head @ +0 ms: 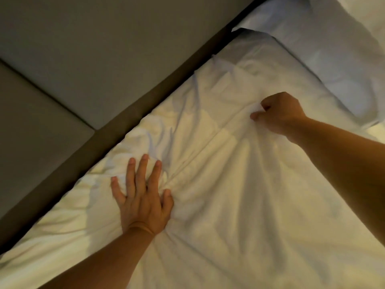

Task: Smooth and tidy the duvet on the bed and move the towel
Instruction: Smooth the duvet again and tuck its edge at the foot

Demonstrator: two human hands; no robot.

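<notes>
A white duvet (pixel 239 201) covers the bed, creased and bunched near its upper edge along the headboard side. My left hand (pixel 141 195) lies flat on the bunched fabric with fingers spread, the thumb pressed into a fold. Farther right, my right hand (pixel 277 113) is curled and pinches a fold of the duvet near its top edge. No towel is in view.
A white pillow (pixel 325 44) lies at the upper right, beside my right hand. A dark bed frame strip (pixel 116 130) runs diagonally along the duvet's edge. Beyond it stand grey padded headboard panels (pixel 100 44).
</notes>
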